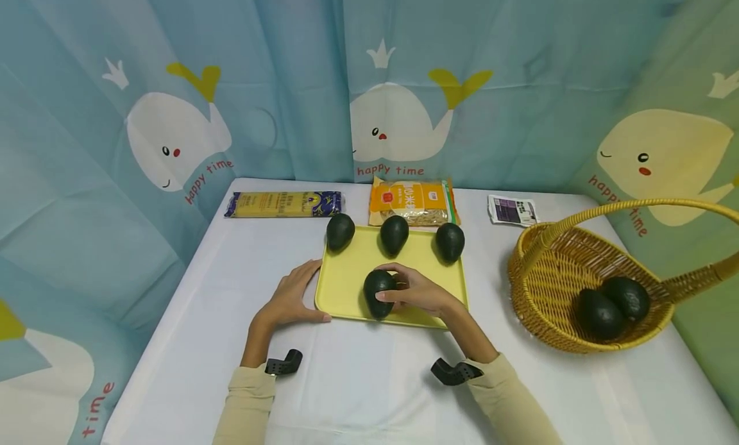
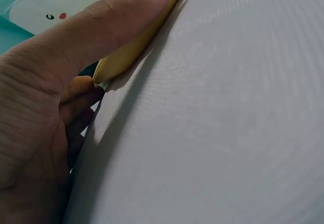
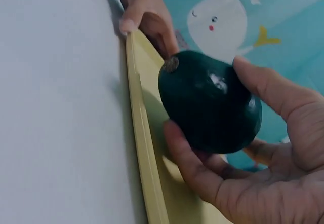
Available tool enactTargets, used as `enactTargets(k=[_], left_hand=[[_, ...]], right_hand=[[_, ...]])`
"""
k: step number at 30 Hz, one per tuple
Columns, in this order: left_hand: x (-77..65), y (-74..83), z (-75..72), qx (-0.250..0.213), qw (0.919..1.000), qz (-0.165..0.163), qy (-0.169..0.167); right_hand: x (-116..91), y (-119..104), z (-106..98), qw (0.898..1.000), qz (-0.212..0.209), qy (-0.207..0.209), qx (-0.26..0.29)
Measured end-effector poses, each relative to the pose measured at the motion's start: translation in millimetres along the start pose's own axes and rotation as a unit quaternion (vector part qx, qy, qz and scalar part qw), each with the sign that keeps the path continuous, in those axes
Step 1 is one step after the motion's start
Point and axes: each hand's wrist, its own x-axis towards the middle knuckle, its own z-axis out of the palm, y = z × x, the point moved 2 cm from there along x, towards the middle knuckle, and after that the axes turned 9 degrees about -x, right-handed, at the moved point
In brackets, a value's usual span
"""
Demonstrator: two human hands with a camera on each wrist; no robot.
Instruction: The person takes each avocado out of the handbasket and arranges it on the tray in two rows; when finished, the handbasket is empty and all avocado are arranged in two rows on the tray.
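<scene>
My right hand (image 1: 412, 291) grips a dark green avocado (image 1: 378, 296) over the front middle of the yellow tray (image 1: 346, 272). In the right wrist view, its thumb and fingers hold this avocado (image 3: 210, 102) on opposite sides, the stem end pointing away from the palm. My left hand (image 1: 291, 296) holds the tray's front left corner, thumb at the front rim and fingers along the left side. The left wrist view shows that thumb against the tray's edge (image 2: 126, 57). Along the tray's back lie three more avocados, at left (image 1: 340, 232), middle (image 1: 394, 235) and right (image 1: 450, 242).
A woven basket (image 1: 531, 304) with a tall handle stands on the right, holding two avocados (image 1: 600, 313). Behind the tray lie a yellow and blue packet (image 1: 283, 204), an orange grain bag (image 1: 412, 202) and a small white sachet (image 1: 512, 210). Whale-print curtains (image 1: 288, 79) surround the white table.
</scene>
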Motion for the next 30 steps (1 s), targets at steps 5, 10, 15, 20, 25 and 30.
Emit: enactTargets(k=[5, 10, 15, 20, 25, 30], left_hand=[[-1.1, 4.4, -1.1, 0.003, 0.9998, 0.009, 0.016], [-1.6, 6.3, -2.1, 0.007, 0.9997, 0.011, 0.022], [-0.6, 4.1, -1.7, 0.018, 0.9995, 0.015, 0.020], [0.6, 1.7, -2.8, 0.025, 0.9992, 0.021, 0.021], [0.8, 1.1, -2.7, 0.024, 0.9992, 0.023, 0.020], [-0.4, 1.1, -1.5, 0.017, 0.9995, 0.023, 0.016]], right_hand=[[11.8, -10.4, 12.0, 1.000, 0.005, 0.014, -0.004], [24.2, -15.7, 21.1, 0.999, 0.003, 0.036, -0.018], [36.1, -21.4, 29.4, 0.998, 0.011, 0.054, -0.031], [47.4, -27.4, 37.4, 0.997, 0.017, 0.069, -0.037], [57.4, -31.0, 46.9, 0.995, 0.023, 0.082, -0.059], [63.5, -33.5, 55.2, 0.994, 0.019, 0.087, -0.069]])
